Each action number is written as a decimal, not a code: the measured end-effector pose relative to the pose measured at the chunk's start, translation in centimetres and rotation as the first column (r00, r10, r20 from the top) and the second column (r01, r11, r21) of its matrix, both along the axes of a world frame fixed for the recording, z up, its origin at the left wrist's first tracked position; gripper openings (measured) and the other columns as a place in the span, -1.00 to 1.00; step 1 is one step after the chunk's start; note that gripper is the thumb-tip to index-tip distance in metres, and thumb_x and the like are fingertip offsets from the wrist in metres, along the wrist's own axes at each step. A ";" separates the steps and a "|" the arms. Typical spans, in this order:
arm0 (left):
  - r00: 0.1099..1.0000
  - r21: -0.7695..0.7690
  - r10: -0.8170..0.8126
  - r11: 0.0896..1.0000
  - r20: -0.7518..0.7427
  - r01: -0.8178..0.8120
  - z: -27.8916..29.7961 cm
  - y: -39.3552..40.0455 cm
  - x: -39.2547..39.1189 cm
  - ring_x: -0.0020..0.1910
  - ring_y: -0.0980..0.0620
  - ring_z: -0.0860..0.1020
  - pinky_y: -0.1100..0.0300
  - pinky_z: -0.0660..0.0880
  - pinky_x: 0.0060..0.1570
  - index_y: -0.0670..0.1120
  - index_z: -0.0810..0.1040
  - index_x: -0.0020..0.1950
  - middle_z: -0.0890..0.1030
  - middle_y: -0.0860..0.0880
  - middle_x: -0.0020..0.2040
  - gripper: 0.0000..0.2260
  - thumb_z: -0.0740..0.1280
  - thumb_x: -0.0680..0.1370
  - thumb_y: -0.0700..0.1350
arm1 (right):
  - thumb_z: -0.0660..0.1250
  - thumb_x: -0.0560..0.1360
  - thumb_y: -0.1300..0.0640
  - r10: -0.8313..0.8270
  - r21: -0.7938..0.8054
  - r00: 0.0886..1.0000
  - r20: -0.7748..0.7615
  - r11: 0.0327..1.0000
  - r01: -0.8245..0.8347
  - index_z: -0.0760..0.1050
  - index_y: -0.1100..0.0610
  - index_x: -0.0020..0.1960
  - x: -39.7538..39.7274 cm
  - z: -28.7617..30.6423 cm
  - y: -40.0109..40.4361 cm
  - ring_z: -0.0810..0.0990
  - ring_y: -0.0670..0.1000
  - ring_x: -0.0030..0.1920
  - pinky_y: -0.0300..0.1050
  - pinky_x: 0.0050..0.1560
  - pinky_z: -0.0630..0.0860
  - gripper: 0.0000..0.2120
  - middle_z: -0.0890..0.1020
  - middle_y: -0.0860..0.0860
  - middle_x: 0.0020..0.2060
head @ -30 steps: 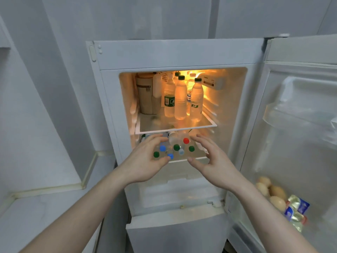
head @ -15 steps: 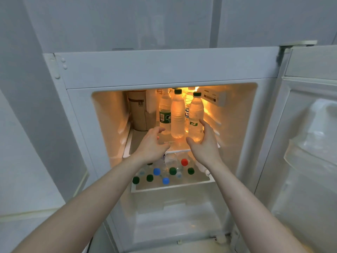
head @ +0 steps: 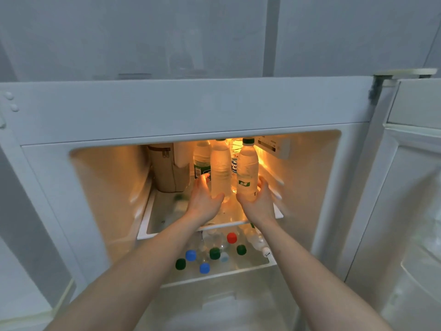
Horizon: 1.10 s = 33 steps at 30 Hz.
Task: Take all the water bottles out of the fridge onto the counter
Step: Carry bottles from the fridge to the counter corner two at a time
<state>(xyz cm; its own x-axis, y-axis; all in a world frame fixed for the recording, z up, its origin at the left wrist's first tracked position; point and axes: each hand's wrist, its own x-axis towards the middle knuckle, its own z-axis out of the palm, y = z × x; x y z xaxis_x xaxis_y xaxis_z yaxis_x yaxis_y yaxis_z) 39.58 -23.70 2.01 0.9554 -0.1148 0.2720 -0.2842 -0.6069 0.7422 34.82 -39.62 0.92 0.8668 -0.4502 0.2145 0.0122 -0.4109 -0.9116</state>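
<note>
The fridge (head: 186, 108) stands open and lit inside. On its upper shelf (head: 148, 225) several clear water bottles stand upright. My left hand (head: 202, 199) wraps around the base of the middle bottle (head: 220, 168). My right hand (head: 259, 204) grips the lower part of the green-capped right bottle (head: 247, 168). Behind them stand a green-labelled bottle (head: 201, 161) and a blue-labelled bottle (head: 235, 158). The lower shelf (head: 250, 266) holds several more bottles lying down, their green, blue and red caps (head: 231, 238) facing me.
A beige zipped bag (head: 167, 170) stands at the upper shelf's left. The fridge door (head: 410, 211) hangs open at the right. A white control box (head: 274, 145) sits on the inner right wall. A strip of counter (head: 21, 316) shows at bottom left.
Both hands rose from in front of the lower shelf and reached into the upper shelf, closing around two upright bottles. The view moved closer to the fridge.
</note>
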 end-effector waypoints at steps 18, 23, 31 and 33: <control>0.989 0.013 0.014 1.000 0.146 -0.016 -3.8 -1.0 2.3 0.43 -0.01 0.33 -0.06 0.37 0.44 0.04 0.17 0.51 0.27 0.00 0.44 -0.33 0.46 0.52 0.03 | 0.42 0.53 -0.24 0.058 -0.091 0.998 -0.015 0.994 -0.059 0.25 -0.17 0.52 0.9 -0.7 -0.2 0.59 0.09 0.33 0.22 0.32 0.54 -0.35 0.57 -0.10 0.39; 0.989 0.021 -0.017 1.000 0.146 0.014 -3.7 -1.2 1.8 0.41 0.00 0.35 -0.02 0.38 0.43 0.05 0.14 0.50 0.33 -0.01 0.44 -0.34 0.46 0.54 -0.02 | 0.42 0.56 -0.18 0.105 -0.072 0.994 -0.029 0.992 -0.107 0.15 -0.15 0.60 1.0 -0.7 -0.4 0.53 0.10 0.41 0.22 0.38 0.48 -0.28 0.50 -0.08 0.46; 0.996 -0.080 -0.006 0.997 0.094 0.014 -3.6 -1.1 2.0 0.34 0.02 0.44 -0.03 0.43 0.38 0.11 0.10 0.53 0.39 0.01 0.41 -0.36 0.40 0.58 0.09 | 0.41 0.56 -0.20 0.109 -0.073 0.994 -0.030 0.991 -0.111 0.16 -0.18 0.59 1.4 -1.0 -0.6 0.53 0.09 0.42 0.22 0.38 0.48 -0.30 0.50 -0.10 0.46; 0.990 -0.035 -0.031 0.999 0.137 0.036 -3.6 -1.2 2.0 0.38 0.03 0.38 -0.02 0.36 0.44 0.09 0.11 0.57 0.31 0.03 0.42 -0.38 0.36 0.61 0.10 | 0.40 0.56 -0.21 0.113 -0.072 0.993 -0.029 0.991 -0.115 0.15 -0.17 0.60 1.4 -1.1 -0.8 0.53 0.09 0.41 0.21 0.38 0.49 -0.29 0.50 -0.09 0.46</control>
<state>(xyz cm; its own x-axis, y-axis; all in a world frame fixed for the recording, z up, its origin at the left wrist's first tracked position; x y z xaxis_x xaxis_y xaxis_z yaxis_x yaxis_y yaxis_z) 41.54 -24.87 -1.57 0.9050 -0.1333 0.4041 -0.4039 -0.5680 0.7171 36.26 -40.39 -0.18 0.9170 -0.3317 0.2214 0.0410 -0.4738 -0.8797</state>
